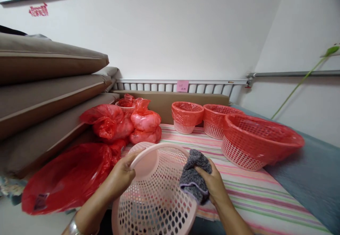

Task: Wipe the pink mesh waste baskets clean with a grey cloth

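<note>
A pale pink perforated plastic basket point(156, 206) is tilted in front of me, its open mouth turned toward me. My left hand point(123, 173) is closed around its upper left rim. Bunched in my right hand point(212, 182) is a dark grey cloth point(196, 175) with a lilac edge, which lies against the basket's right rim. The thumb presses on the cloth; the other fingers are mostly hidden behind it. A loose red plastic bag point(69, 178) spreads out to the left of the basket.
Red-lined baskets stand at the right: a small one point(186, 116), another point(217, 120) and a large one point(257, 139). Tied red bags point(145, 120) sit by stacked cushions point(50, 97) at the left. A striped cloth point(265, 196) covers the surface; a radiator point(159, 86) runs behind.
</note>
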The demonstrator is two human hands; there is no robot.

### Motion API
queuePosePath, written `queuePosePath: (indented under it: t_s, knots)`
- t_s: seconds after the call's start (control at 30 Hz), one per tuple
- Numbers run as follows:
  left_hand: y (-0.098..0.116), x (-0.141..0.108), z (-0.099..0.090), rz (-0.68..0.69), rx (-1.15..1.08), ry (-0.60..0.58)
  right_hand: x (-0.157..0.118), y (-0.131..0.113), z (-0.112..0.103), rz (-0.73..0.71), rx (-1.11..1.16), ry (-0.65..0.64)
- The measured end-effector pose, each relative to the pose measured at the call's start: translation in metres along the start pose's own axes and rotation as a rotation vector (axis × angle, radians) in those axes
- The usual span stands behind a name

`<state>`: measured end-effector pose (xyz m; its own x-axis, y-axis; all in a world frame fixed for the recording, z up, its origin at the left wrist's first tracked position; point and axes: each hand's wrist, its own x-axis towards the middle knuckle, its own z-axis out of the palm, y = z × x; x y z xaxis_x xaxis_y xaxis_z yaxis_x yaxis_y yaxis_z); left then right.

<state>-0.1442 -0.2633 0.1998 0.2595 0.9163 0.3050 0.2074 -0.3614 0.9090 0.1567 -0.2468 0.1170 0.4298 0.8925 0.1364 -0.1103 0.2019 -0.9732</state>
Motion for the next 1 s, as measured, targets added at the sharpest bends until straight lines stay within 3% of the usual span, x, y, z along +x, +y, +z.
queuePosePath:
  t_s: [0.33, 0.4, 0.47, 0.6, 0.7, 0.83, 1.0]
  knots:
    - [0.001, -0.006, -0.001, 0.030, -0.019, 0.019, -0.001, 0.010, -0.003, 0.010, -0.047, 0.025]
    - [-0.003, -0.010, 0.003, 0.048, 0.029, 0.020, -0.001, -0.004, 0.002, -0.128, -0.196, 0.018]
    - [-0.005, -0.013, 0.011, 0.053, 0.094, -0.006, -0.005, -0.027, 0.016, -0.359, -0.353, -0.060]
    - [0.003, -0.015, 0.026, 0.131, 0.157, -0.093, -0.036, -0.082, 0.062, -0.827, -0.604, -0.433]
    - [0.015, -0.014, 0.031, 0.167, 0.120, -0.117, -0.059, -0.104, 0.089, -0.961, -0.730, -0.596]
    - [0.013, -0.015, 0.025, 0.186, 0.112, -0.093, -0.051, -0.094, 0.085, -0.902, -0.655, -0.614]
    - [-0.012, -0.028, 0.007, 0.057, 0.094, 0.025, -0.008, -0.049, 0.039, -0.410, -0.363, -0.292]
